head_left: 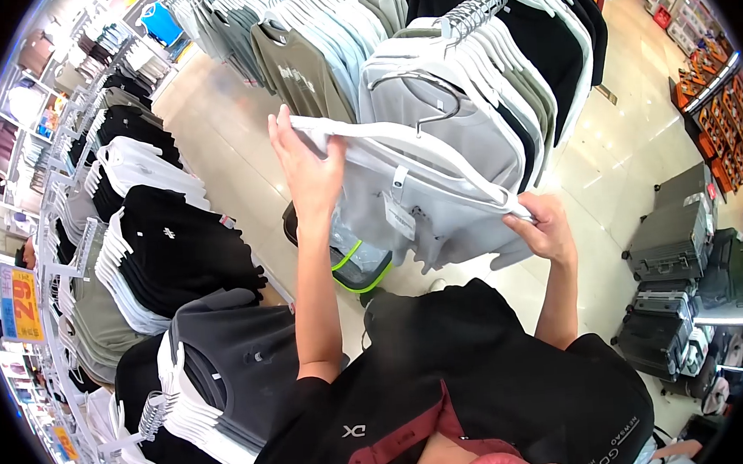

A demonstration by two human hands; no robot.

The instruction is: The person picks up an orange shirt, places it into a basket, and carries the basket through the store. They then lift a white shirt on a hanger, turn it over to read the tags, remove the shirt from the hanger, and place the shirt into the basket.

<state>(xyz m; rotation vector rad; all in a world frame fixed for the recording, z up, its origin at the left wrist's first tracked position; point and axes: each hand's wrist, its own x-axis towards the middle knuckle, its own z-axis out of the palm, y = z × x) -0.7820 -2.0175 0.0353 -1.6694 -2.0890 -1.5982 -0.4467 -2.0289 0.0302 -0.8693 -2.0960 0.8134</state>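
Note:
A light grey shirt [451,218] hangs on a white hanger [408,136] with a metal hook, held out in front of my chest. My left hand [309,163] grips its left shoulder end, the thumb on the near side and the fingers raised. At the other end, my right hand [546,228] pinches the right shoulder and hanger tip. A white paper tag [400,217] dangles from the neckline. Just beyond, a grey shirt [419,100] hangs at the front of a rack, close to the hook.
Below the held shirt sits a black basket with a lime green handle [366,283]. Racks of dark shirts [181,244] line the left side, with a yellow price sign [21,303]. Suitcases [674,235] stand at right on the tiled floor [598,244].

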